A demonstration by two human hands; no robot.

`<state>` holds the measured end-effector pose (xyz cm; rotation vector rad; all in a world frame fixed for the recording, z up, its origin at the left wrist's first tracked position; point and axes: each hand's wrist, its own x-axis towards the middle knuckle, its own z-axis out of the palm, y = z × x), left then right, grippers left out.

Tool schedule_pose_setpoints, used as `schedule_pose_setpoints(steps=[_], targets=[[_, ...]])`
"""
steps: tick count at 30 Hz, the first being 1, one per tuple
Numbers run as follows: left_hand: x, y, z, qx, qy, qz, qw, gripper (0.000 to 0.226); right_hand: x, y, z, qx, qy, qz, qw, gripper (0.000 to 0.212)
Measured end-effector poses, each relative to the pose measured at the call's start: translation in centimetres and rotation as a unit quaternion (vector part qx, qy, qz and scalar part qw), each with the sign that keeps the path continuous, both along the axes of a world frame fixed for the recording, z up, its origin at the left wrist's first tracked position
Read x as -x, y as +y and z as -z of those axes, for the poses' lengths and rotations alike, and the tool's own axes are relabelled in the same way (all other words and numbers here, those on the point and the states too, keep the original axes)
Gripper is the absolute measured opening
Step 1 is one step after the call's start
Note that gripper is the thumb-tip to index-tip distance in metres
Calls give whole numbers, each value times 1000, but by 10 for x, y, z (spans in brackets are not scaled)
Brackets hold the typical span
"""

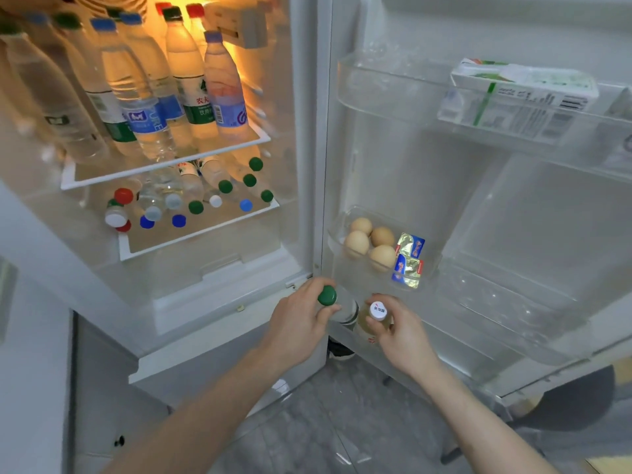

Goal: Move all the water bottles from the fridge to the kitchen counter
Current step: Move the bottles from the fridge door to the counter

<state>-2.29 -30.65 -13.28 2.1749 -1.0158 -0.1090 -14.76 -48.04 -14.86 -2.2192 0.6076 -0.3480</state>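
The fridge stands open in front of me. Several water bottles (147, 97) stand upright on its upper shelf, with blue, green and red caps. More bottles (191, 189) lie on their sides on the shelf below, caps facing out. My left hand (301, 319) grips a green-capped bottle (327, 295) by its neck, low beside the door's bottom rack. My right hand (400, 333) holds a white-capped bottle (377, 311) with yellowish contents right next to it. Both bottle bodies are largely hidden by my hands.
The open door (513, 217) is on the right, with clear racks. One rack holds eggs (369, 241) and butter packets (408, 260); a carton (519, 87) lies on the top rack. A drawer front (219, 282) juts out under the shelves. Grey floor lies below.
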Motion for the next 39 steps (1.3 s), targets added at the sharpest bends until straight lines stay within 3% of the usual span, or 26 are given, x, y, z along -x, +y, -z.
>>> schedule_pose_setpoints(steps=[8,15,20,29,39], targets=[[29,36,-37,69,-8,-127,990,29,8,11,-47,19,-66,-121,990,25],[69,62,-52,95,4,-265,960,25,-4,14,-59,18,-107,-253,961,28],[111,80,-53,87,14,-379,921,29,-8,16,-66,-24,-102,-342,934,35],[216,103,-58,75,18,-530,844,23,21,50,-77,-125,-50,-477,868,24],[375,147,-64,80,27,-665,742,21,78,149,-75,-69,-25,-647,759,14]])
